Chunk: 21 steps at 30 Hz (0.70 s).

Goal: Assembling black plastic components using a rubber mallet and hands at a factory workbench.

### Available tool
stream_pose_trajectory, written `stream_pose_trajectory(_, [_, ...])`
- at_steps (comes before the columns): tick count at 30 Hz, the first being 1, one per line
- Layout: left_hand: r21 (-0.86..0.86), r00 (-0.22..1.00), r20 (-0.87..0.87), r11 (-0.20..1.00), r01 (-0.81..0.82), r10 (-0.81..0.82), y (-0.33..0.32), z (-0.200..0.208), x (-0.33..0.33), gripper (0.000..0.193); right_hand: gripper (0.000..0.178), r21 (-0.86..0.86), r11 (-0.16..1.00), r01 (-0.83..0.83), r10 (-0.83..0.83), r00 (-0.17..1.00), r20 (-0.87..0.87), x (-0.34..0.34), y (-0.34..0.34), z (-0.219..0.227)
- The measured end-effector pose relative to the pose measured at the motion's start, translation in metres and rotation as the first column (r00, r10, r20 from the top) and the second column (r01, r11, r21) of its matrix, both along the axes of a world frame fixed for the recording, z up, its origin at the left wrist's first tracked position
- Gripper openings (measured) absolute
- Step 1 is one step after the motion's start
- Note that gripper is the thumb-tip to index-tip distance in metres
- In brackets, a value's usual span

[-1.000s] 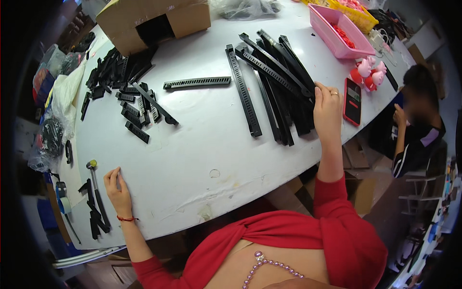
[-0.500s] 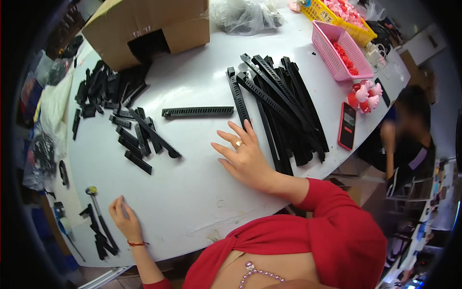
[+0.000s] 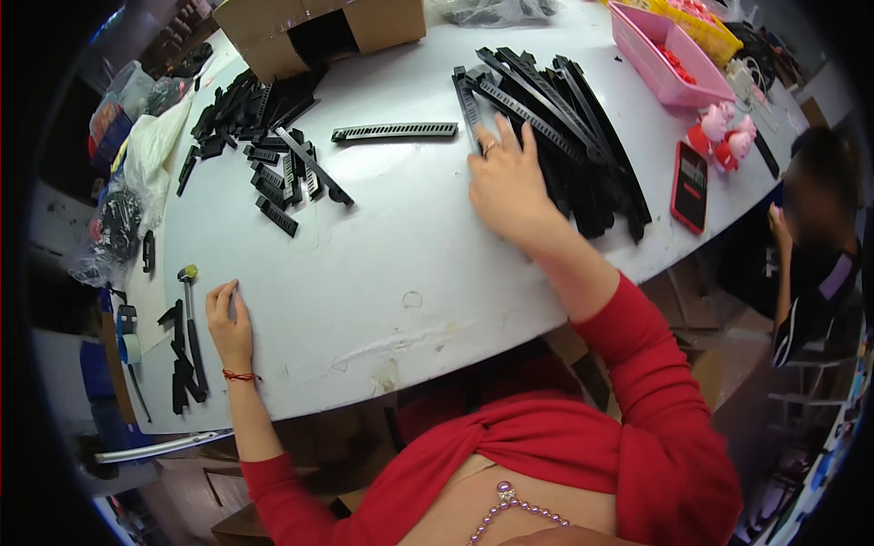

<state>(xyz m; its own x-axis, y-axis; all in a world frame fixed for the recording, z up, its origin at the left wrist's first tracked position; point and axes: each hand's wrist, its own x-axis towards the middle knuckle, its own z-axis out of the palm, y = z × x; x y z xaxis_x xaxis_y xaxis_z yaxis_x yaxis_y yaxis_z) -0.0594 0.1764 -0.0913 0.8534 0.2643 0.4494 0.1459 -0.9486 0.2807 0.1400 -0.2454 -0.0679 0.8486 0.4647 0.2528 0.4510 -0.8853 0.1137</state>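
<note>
My right hand (image 3: 514, 182) reaches over the left side of a pile of long black slotted plastic strips (image 3: 592, 136). Its fingers are stretched out and spread, touching or just above the leftmost strip (image 3: 468, 96); nothing is gripped in them. One slotted strip (image 3: 394, 132) lies crosswise by itself, left of that pile. My left hand (image 3: 229, 323) rests on the table at the left, fingers loosely extended with nothing in them. Closest to it are a long-handled tool with a yellow end (image 3: 191, 318), hammer-like, and several small black pieces (image 3: 185, 373).
Short black slotted pieces (image 3: 273, 191) and a heap of black parts (image 3: 238, 109) lie before a cardboard box (image 3: 319, 41). At the right are a phone (image 3: 689, 187), pink-and-red figurines (image 3: 724, 136) and a pink basket (image 3: 669, 55). Another person (image 3: 810, 237) sits beyond the table's right edge.
My right hand has moved forward and right onto the strip pile. My left hand stays near the yellow-ended tool. The view has tilted, so the table sits higher in the picture.
</note>
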Motion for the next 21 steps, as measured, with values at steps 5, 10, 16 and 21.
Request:
stream_pose_trajectory(5, [-0.055,0.999,0.029,0.998,0.038,-0.036,-0.002,0.001,-0.012,0.024,0.04,-0.005,0.971,0.24,-0.239,0.965,-0.109,0.027,-0.029,0.004])
stream_pose_trajectory(10, [-0.084,0.998,0.043,0.995,0.046,-0.042,0.002,0.0,-0.013,0.024,0.038,0.029,0.941,0.337,-0.333,0.937,-0.107,0.049,-0.057,-0.005])
stream_pose_trajectory(16, [-0.105,0.98,0.193,0.991,0.078,-0.056,0.003,0.007,-0.017,0.024,0.031,0.25,0.881,0.402,-0.433,0.898,0.081,0.073,-0.078,-0.021])
stream_pose_trajectory(21, [-0.138,0.783,0.618,0.971,0.197,-0.07,-0.078,0.063,-0.044,0.022,0.022,0.253,0.965,0.064,-0.137,0.949,0.284,0.07,-0.044,-0.042])
